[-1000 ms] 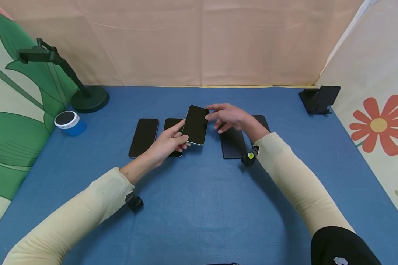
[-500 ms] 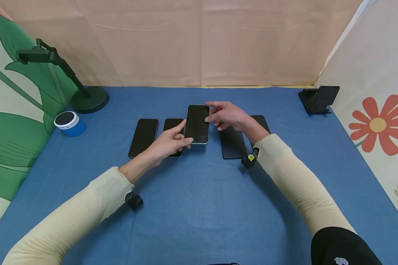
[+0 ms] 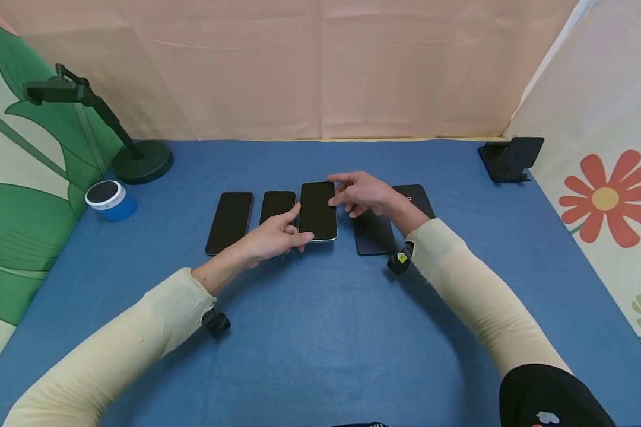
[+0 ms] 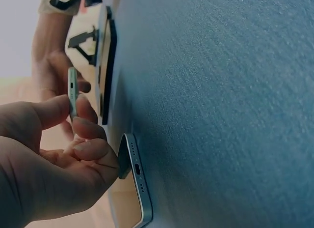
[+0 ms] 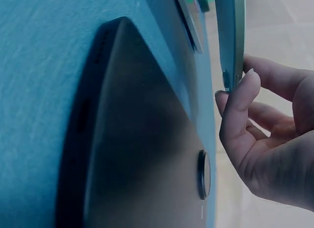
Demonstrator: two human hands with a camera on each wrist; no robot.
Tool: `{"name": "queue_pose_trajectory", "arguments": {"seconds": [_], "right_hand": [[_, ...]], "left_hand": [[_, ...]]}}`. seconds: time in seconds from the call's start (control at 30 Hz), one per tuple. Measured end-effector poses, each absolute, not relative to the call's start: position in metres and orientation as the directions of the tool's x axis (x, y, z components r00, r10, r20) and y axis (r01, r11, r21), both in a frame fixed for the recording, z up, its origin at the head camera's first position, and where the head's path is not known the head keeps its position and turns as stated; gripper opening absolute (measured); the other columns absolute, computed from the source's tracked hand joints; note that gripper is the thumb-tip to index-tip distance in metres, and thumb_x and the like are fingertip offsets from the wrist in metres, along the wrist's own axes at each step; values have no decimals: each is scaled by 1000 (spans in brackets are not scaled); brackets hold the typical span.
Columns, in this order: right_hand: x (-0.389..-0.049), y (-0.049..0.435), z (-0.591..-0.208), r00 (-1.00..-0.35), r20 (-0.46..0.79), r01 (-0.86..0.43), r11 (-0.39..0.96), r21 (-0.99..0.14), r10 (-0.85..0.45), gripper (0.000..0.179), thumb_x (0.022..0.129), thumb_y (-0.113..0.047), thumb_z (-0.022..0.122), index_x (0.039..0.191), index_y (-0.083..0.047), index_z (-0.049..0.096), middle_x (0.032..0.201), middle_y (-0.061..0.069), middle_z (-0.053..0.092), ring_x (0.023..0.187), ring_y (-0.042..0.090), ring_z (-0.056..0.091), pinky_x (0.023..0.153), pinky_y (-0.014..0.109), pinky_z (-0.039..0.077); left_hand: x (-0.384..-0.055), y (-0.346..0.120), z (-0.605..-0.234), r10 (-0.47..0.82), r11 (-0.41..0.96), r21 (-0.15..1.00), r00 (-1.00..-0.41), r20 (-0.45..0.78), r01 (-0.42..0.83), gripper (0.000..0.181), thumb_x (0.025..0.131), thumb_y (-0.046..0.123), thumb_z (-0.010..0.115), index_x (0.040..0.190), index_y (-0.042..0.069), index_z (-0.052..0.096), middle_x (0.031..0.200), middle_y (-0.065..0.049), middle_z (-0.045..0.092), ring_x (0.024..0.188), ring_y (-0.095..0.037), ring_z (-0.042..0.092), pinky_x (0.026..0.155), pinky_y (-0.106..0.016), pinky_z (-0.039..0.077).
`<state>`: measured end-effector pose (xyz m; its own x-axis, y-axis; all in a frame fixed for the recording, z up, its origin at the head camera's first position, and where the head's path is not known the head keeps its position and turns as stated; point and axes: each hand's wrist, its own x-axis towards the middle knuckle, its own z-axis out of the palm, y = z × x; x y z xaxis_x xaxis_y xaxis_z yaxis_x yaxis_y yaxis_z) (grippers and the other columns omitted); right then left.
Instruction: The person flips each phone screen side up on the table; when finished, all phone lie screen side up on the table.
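Observation:
A smartphone with a black screen and pale green edge (image 3: 318, 210) is held face up close over the blue table. My left hand (image 3: 278, 236) pinches its lower left part between thumb and fingers. At its upper right edge, my right hand (image 3: 360, 193) pinches it with thumb and index finger. Beneath and beside the left hand lies another black-screened phone (image 3: 275, 204), partly covered by that hand. Further left is a phone with a purplish edge (image 3: 229, 222). Under my right wrist lies a dark phone (image 5: 142, 129), back up, its round camera bump showing.
A second dark phone (image 3: 416, 198) lies behind the right forearm, partly hidden. At the back left stand a black desk lamp (image 3: 143, 161) and a blue tub with a white rim (image 3: 119, 207). A black folding stand (image 3: 510, 160) is at the back right of the blue table (image 3: 310, 332).
The held phone has straightened from a slant, then come down nearer the table and slightly toward me. Both hands have moved with it, keeping their hold.

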<state>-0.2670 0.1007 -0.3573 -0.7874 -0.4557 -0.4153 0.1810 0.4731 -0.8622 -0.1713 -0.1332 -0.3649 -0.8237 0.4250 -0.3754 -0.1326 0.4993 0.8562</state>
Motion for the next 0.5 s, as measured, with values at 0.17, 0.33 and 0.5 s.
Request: {"name": "queue_pose_trajectory", "arguments": {"seconds": [0.17, 0.33, 0.5], "right_hand": [[-270, 99, -362, -769, -471, 218, 515, -829, -432, 70, 95, -15, 69, 157, -21, 36, 137, 9, 45, 61, 15, 48, 58, 27, 50], [-273, 98, -366, -762, -495, 233, 536, -811, -418, 69, 96, -17, 68, 157, -21, 37, 130, 9, 49, 60, 14, 47, 58, 27, 50], [-274, 97, -369, -757, -513, 247, 548, -799, -406, 69, 96, -17, 69, 156, -22, 37, 127, 9, 52, 59, 14, 46, 58, 27, 49]], "left_hand": [[-175, -130, -364, 415, 560, 817, -807, -420, -137, 88, 101, 33, 62, 162, 12, 2, 86, -9, 67, 78, -20, 52, 79, -32, 43], [-179, -126, -362, 398, 603, 783, -792, -463, -154, 88, 101, 34, 62, 162, 11, 4, 85, -7, 67, 71, -16, 47, 77, -32, 41], [-180, -124, -361, 388, 627, 762, -784, -485, -162, 87, 101, 34, 62, 162, 10, 4, 85, -6, 68, 72, -17, 49, 80, -33, 42]]}}
